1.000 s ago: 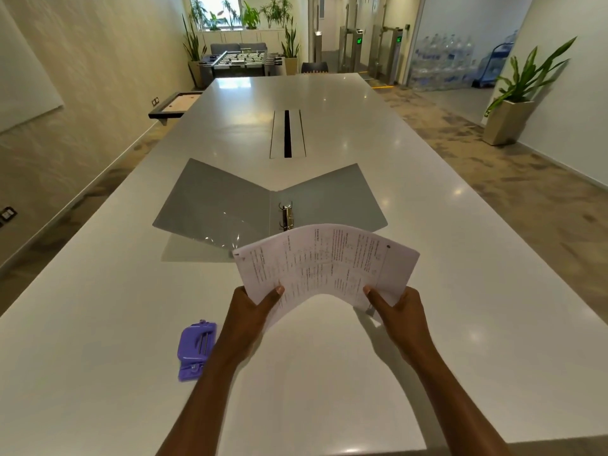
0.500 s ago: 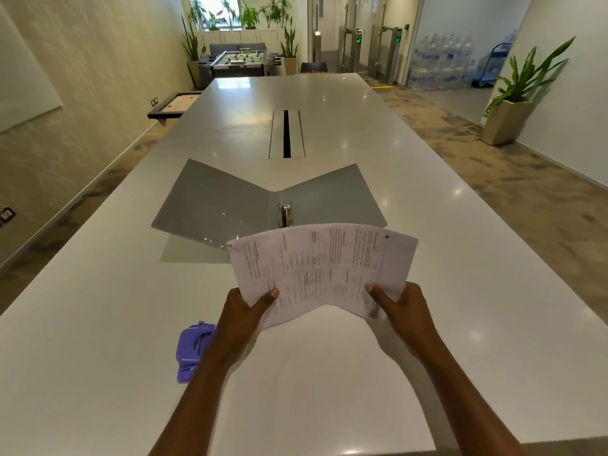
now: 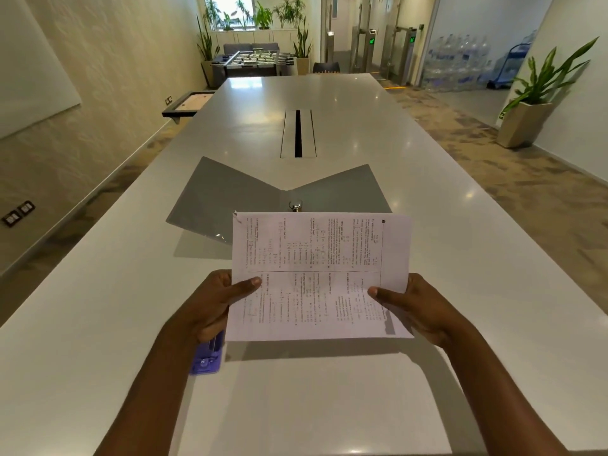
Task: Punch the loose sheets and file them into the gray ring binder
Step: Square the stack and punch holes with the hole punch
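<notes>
Printed loose sheets (image 3: 320, 274) are held up above the table, nearly flat and facing me, text running sideways. My left hand (image 3: 214, 304) grips their left edge with the thumb on top; my right hand (image 3: 414, 307) grips the right edge the same way. Beyond the sheets the gray ring binder (image 3: 223, 199) lies wide open on the table, its metal rings (image 3: 295, 205) just showing above the paper's top edge. A purple hole punch (image 3: 207, 360) lies on the table under my left wrist, partly hidden by it.
The long white table (image 3: 460, 258) has a cable slot (image 3: 298, 133) behind the binder. A potted plant (image 3: 533, 103) stands on the floor to the right. A foosball table (image 3: 253, 60) and a wall shelf (image 3: 189, 103) sit far back.
The sheets were bowed and tilted before; they are now straightened flat and raised closer to me. Both hands kept their grip and moved slightly inward and up.
</notes>
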`<state>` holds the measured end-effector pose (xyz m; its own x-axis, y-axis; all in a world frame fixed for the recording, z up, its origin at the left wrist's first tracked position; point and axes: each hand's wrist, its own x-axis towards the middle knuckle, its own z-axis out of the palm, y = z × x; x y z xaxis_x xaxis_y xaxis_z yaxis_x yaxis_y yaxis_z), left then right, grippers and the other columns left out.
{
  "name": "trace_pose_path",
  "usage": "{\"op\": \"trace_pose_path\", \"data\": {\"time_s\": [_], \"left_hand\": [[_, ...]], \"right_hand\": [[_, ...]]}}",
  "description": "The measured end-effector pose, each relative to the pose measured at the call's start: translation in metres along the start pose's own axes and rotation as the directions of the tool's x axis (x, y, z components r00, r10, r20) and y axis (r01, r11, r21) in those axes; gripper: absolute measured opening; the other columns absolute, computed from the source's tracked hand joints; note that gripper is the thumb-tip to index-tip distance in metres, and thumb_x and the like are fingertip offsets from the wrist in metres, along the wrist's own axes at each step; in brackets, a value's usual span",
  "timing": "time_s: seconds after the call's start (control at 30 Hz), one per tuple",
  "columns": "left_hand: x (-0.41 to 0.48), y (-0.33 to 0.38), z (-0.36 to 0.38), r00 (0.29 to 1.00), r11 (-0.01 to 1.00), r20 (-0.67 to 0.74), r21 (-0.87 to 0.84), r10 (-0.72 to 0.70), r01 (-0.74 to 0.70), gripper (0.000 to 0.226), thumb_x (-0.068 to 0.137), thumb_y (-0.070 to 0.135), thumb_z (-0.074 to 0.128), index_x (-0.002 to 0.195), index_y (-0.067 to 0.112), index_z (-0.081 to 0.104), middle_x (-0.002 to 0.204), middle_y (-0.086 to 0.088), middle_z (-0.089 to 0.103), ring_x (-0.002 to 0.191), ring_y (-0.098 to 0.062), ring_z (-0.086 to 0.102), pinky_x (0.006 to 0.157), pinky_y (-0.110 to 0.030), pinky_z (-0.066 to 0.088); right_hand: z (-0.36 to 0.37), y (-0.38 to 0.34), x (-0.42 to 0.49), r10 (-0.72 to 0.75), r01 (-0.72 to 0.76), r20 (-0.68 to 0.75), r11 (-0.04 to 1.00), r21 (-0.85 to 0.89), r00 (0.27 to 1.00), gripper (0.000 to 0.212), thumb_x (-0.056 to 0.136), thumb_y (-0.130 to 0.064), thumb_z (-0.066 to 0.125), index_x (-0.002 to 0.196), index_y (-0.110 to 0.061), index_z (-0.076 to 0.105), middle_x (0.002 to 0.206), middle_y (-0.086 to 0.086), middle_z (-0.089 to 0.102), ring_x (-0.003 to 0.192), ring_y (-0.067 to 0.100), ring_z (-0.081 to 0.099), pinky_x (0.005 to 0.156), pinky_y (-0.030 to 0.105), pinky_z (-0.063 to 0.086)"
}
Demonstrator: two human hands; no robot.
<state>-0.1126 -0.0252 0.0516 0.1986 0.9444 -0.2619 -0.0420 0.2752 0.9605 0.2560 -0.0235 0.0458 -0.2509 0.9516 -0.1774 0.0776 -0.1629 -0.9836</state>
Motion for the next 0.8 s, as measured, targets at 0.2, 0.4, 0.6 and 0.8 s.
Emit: {"op": "trace_pose_path", "data": {"time_s": [0.2,0.4,0.6,0.8], "left_hand": [[-0.009,0.004,-0.014,0.999,1.0,-0.032,0.007,-0.008,0.009,0.034,0.096,0.012,0.066,0.13,0.005,0.065,0.117,-0.023,0.077,0.094,-0.041,0.078,0.071,-0.04,0.066],[-0.022,0.028,-0.029,0.998,0.98,0.058,0.196,-0.036,0.024,0.035,0.093,0.02,0.074,0.126,0.008,0.068,0.112,-0.021,0.078,0.093,-0.04,0.078,0.071,-0.039,0.064],[-0.016,0.077,-0.036,0.986,0.914,0.14,0.405,-0.088,0.024,0.024,0.096,0.008,0.07,0.119,0.006,0.074,0.114,-0.017,0.077,0.104,-0.037,0.076,0.085,-0.048,0.065],[-0.007,0.104,-0.03,0.956,0.835,0.215,0.547,-0.201,0.053,0.026,0.099,0.005,0.065,0.124,0.007,0.071,0.115,-0.013,0.077,0.105,-0.036,0.076,0.085,-0.047,0.064]], "right_hand": [[0.01,-0.006,0.007,0.038,-0.047,0.107,0.995,0.083,0.994,0.043,0.094,-0.015,0.073,0.136,-0.017,0.065,0.131,0.003,0.074,0.118,0.028,0.072,0.104,0.055,0.055],[0.009,-0.031,0.013,-0.023,0.019,0.042,0.996,0.089,0.999,0.027,0.098,-0.021,0.066,0.123,-0.012,0.074,0.118,0.017,0.077,0.108,0.039,0.074,0.093,0.051,0.058],[0.014,-0.087,0.032,-0.034,0.129,0.261,0.925,-0.357,0.965,0.032,0.096,-0.033,0.07,0.126,-0.024,0.074,0.116,-0.003,0.08,0.107,0.021,0.076,0.097,0.047,0.058],[0.048,-0.099,0.038,0.134,0.022,0.438,0.943,-0.333,0.889,0.023,0.099,-0.019,0.066,0.117,-0.007,0.076,0.115,0.012,0.08,0.103,0.035,0.078,0.092,0.049,0.061]]}}
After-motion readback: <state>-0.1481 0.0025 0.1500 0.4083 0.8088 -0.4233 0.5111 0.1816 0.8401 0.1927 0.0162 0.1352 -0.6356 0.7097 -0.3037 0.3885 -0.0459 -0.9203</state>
